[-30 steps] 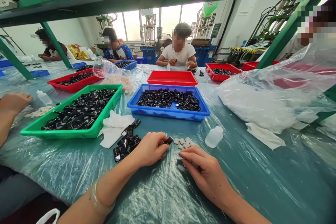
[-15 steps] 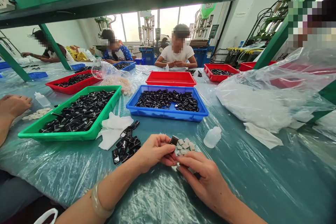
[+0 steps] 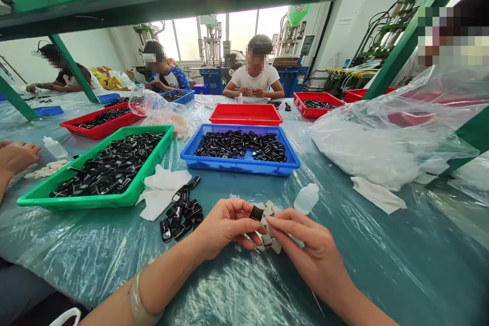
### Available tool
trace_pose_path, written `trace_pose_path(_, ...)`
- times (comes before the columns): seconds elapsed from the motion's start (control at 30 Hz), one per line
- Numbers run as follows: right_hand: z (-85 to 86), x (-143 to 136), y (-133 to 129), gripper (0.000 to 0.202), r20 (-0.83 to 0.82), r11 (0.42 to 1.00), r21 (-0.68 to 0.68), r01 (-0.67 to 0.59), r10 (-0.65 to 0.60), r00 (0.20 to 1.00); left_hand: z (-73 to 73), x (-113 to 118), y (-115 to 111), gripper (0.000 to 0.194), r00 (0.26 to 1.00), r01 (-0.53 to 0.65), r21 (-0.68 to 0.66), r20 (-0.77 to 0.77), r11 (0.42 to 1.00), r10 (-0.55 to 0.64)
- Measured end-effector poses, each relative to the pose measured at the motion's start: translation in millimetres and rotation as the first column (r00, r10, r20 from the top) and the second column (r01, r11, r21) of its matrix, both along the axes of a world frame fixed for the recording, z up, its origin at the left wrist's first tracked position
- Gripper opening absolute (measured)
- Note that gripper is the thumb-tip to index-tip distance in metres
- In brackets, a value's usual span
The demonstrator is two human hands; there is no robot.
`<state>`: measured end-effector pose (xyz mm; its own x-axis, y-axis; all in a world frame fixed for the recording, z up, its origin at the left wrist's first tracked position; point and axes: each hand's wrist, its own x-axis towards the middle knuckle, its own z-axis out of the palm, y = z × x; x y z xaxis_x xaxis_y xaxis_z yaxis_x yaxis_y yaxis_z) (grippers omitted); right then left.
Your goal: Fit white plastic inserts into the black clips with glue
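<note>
Hands (image 3: 315, 245) closer together over plastic-covered table (image 3: 382, 254)

Dark rectangular piece (image 3: 256, 212) tilted in left hand (image 3: 228, 225), one end protruding. Small off-white chips (image 3: 271, 207) lay clustered around its 4 o'clock; glossy black pieces (image 3: 182, 218) heaped loosely at 9 o'clock.

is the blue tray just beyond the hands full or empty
Neither: the blue tray is partly filled. Black pieces lie across it, but blue floor shows between them near the front.
</note>
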<state>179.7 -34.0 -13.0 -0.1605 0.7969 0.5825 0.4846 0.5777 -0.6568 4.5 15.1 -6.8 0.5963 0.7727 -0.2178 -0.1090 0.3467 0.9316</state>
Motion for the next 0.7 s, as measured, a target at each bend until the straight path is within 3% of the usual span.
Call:
trace_pose_path(0.07, 3.0, 2.6, 0.6, 0.018, -0.133, 0.99, -0.142, 0.021, -0.04, 0.99, -0.6, 1.0, -1.9, 0.027, 0.999, 0.022, 0.032, -0.031, 0.999, -0.021)
trace_pose_path(0.17, 6.1, 3.5, 0.5, 0.017, -0.219, 0.973, -0.231, 0.026, -0.077, 0.973, -1.9, 4.0, -4.9, 0.028, 0.996, 0.06, 0.054, -0.073, 0.997, -0.056)
trace_pose_path(0.53, 7.8, -5.5, -5.1, 0.025, -0.236, 0.98, -0.184, -0.07, 0.025, 0.971, -4.9, 6.2, -8.4, 0.016, 0.989, 0.091, 0.147, -0.132, 0.985, -0.072)
trace_pose_path(0.7, 6.4, -6.5, -7.2, 0.024, -0.23, 0.983, -0.179, -0.051, 0.009, 0.973, -5.2, 7.7, -9.7, 0.013, 0.987, 0.083, 0.166, -0.15, 0.983, -0.058)
